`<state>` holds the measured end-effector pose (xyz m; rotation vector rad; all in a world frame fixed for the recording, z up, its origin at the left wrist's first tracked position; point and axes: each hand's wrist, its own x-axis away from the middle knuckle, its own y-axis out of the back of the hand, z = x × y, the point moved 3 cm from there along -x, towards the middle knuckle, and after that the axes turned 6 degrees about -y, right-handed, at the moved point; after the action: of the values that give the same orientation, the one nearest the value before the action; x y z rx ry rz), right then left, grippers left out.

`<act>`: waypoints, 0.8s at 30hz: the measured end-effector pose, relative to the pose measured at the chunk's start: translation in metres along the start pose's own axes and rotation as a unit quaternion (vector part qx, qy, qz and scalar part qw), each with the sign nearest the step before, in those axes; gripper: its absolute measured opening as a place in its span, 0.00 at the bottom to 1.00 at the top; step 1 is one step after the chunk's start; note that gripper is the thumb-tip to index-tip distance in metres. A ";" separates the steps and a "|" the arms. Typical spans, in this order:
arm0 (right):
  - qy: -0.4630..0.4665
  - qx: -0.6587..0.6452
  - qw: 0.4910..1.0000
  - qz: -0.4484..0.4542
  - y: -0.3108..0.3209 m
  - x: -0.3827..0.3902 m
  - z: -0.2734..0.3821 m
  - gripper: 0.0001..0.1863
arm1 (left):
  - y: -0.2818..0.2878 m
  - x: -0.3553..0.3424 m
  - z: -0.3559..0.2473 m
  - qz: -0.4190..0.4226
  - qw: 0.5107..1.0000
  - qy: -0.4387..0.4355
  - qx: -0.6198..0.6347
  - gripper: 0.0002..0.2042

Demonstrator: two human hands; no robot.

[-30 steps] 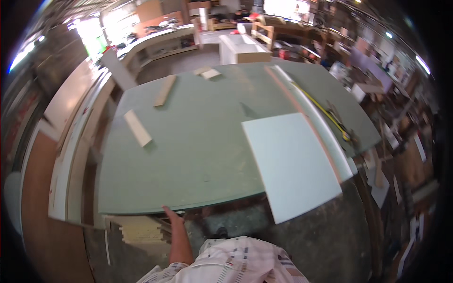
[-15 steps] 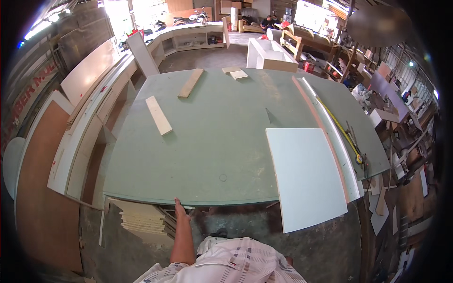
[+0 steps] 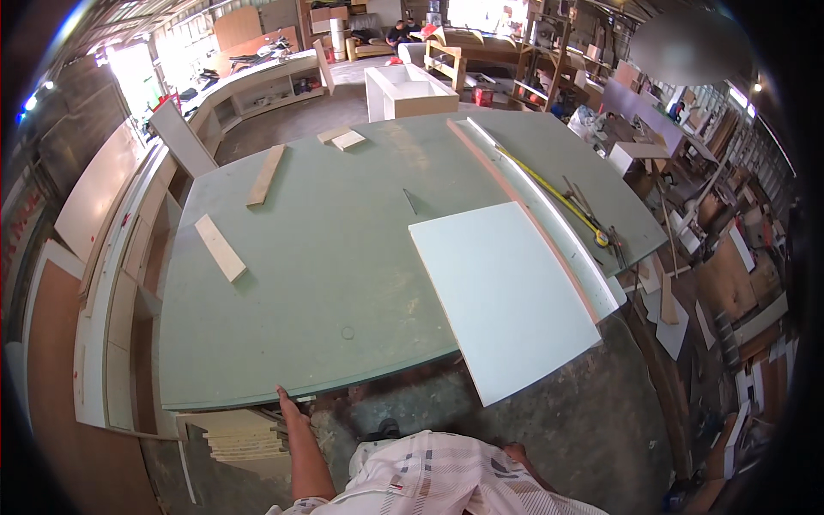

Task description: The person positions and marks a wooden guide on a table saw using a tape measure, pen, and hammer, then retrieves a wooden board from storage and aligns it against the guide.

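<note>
My left hand (image 3: 293, 410) is at the near edge of a large green-topped table (image 3: 300, 318), one digit stretched up against the rim and the others apart, partly below the edge. Nothing loose shows in it. Beside my shirt, a small patch of my right hand or forearm (image 3: 516, 452) shows; its fingers are hidden. A white rectangular panel (image 3: 506, 300) lies to the right, its near corner jutting over the table's front edge. Past its right side run a thin brown strip (image 3: 515, 197) and a long white strip (image 3: 558, 227).
A yellow tape measure (image 3: 601, 238) lies extended at the right. Short wood pieces (image 3: 220, 248) and a small dark triangular piece (image 3: 410, 202) rest on the tabletop. Stacked boards (image 3: 245, 438) sit below the left front edge. Long cabinets (image 3: 120, 335) stand left; offcuts (image 3: 669, 313) clutter the right.
My view has turned right, so the table and panel sit further left. My left hand stays at the near edge. The panel keeps its place on the table.
</note>
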<state>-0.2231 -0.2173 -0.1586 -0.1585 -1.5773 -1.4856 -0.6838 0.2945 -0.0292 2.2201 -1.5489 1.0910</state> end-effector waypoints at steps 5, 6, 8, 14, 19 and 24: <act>-0.176 -0.203 0.963 -0.023 0.010 0.020 0.009 0.20 | 0.009 -0.012 0.001 0.035 0.998 -0.030 0.033 0.37; -0.177 -0.214 0.960 -0.027 0.010 0.017 0.007 0.21 | 0.015 -0.020 -0.001 0.027 0.999 -0.020 0.036 0.37; -0.194 -0.211 0.957 -0.048 0.006 0.012 -0.004 0.20 | 0.015 -0.020 0.004 0.013 0.999 -0.010 0.044 0.36; -0.201 -0.231 0.948 -0.090 0.000 0.010 -0.015 0.19 | -0.008 -0.010 0.005 0.041 0.999 0.005 0.004 0.45; -0.195 -0.311 0.926 -0.089 0.037 0.027 0.020 0.21 | -0.005 0.008 0.001 0.016 0.999 -0.032 0.002 0.48; -0.075 -0.515 0.849 -0.089 0.114 0.112 0.067 0.22 | -0.002 -0.004 0.002 0.013 1.000 0.002 0.018 0.47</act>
<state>-0.2469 -0.1856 0.0103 -0.7660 -0.7445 -2.3862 -0.6817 0.2974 -0.0323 2.2240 -1.5737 1.1396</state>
